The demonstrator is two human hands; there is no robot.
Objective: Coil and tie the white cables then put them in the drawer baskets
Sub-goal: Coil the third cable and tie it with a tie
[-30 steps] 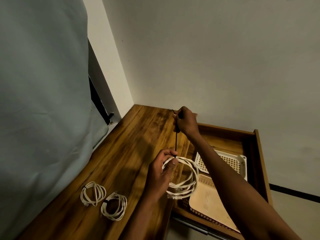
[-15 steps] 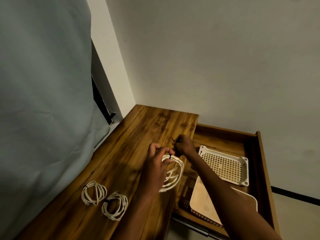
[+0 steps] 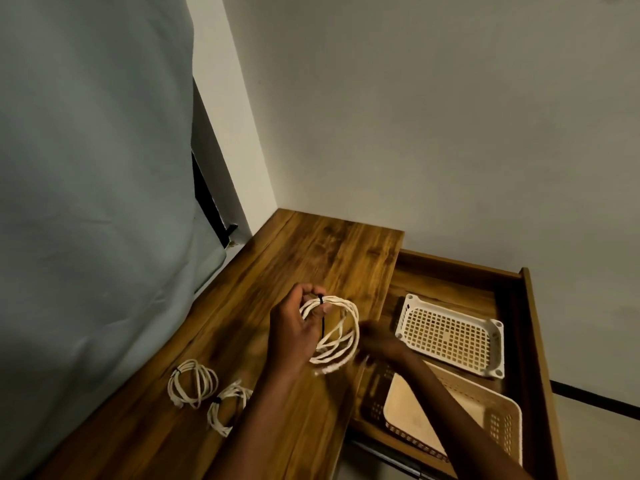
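Coiled white cable (image 3: 330, 332) hangs from our left hand (image 3: 298, 329), fingers pinching it at the black tie (image 3: 321, 318), above the desk edge. Right hand (image 3: 379, 341) blurred beside the loop's lower side; grip unclear. Light, floppy, springy: we hold at the tie.

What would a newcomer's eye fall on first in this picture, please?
The white coil, bound with a black tie, held up by the left hand above the table. Next, two tied coils on the table's near left, and two baskets in the open drawer on the right.
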